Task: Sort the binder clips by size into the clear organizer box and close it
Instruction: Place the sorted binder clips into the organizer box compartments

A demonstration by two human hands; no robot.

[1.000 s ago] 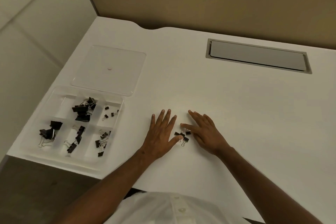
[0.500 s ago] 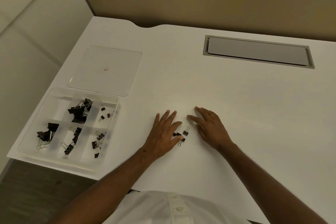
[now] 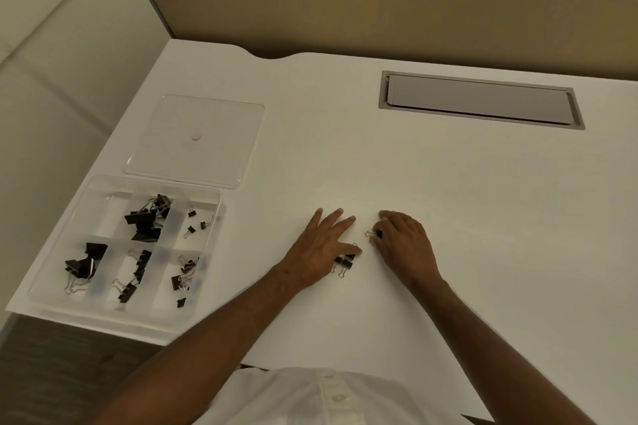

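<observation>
While your left hand (image 3: 322,247) lies flat with fingers spread, its thumb touching a small cluster of binder clips (image 3: 345,262), your right hand (image 3: 402,243) curls over a single clip (image 3: 374,234) on the white desk (image 3: 448,217). The clear organizer box (image 3: 214,197), part-filled, sits open far left, its lid (image 3: 195,140) just behind.

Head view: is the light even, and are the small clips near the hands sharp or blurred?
Head view: dim, warm, fairly even light without hard shadows; faint glare on the clear lid; the loose clips beside the left hand look soft, detail unreadable; desk edges bend from the wide-angle lens.
</observation>
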